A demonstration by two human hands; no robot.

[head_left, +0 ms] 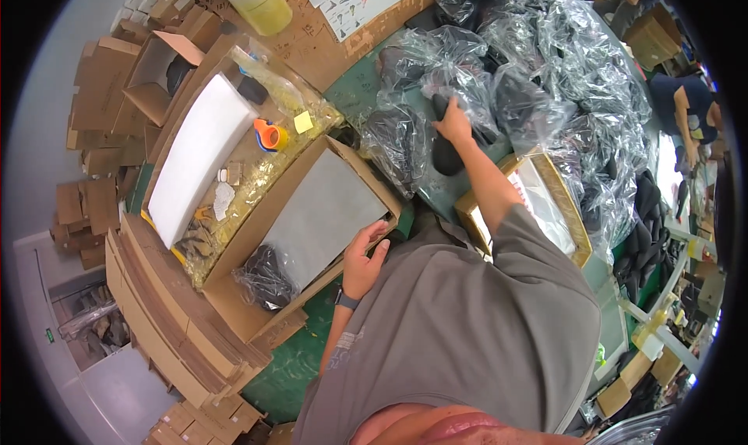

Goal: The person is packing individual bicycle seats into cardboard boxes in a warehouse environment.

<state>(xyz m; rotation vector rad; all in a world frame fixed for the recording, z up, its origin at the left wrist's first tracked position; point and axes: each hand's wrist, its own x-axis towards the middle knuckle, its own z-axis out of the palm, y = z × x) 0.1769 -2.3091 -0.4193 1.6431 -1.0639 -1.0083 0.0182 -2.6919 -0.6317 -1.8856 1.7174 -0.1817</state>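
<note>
While the right hand [454,123] reaches forward over the desk [354,94], its fingers [446,112] close around the top of a dark shoe-shaped item [446,155] that lies among the clear plastic bags [545,63]. The item extends from below the fingers toward the person; bagged dark items lie beyond the fingertips and to both sides. The left hand [362,260] rests at the near corner of an open cardboard box [300,235], fingers apart and lightly curled over the box rim, thumb on the outer wall. Inside the box, ahead of these fingers, lies a grey sheet [323,215], and a bagged dark item [265,277] sits at the box's far left end.

Judged from this posture, the step in hand is a pick from the pile. Good practice:
- Grip the item on its body, not on loose film, which can slip.
- Lift clear of the neighbouring bags before moving sideways, so none drags along.
- Keep the left fingers steady on the rim so the box does not shift.

An orange tape dispenser [270,135] and a white foam slab [199,157] lie well beyond the left fingers.
</note>
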